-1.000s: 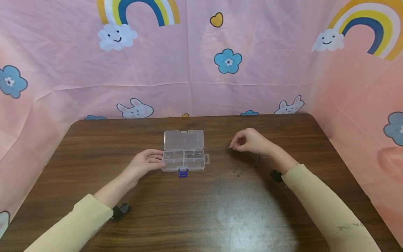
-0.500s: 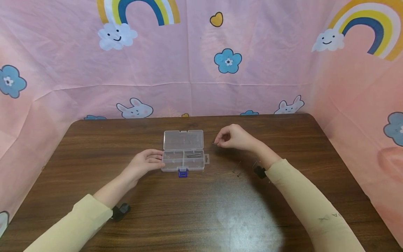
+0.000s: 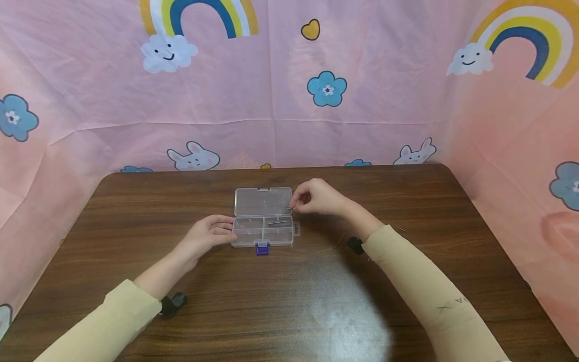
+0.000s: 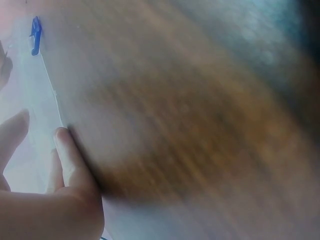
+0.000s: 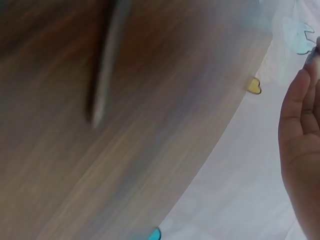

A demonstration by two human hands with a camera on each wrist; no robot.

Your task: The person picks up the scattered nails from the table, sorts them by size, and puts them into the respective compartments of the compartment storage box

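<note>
Box is lying unlatched at the left hand, whose relaxed, nearly straight, slightly parted fingers are touching its left end. Right of those fingertips, nails are resting in the rear right compartment; behind these, the lid is lying folded back. Beside its right edge, the right hand is pinching one nail between closed fingertips. Farther right of them, loose nails are lying on the table.
</note>
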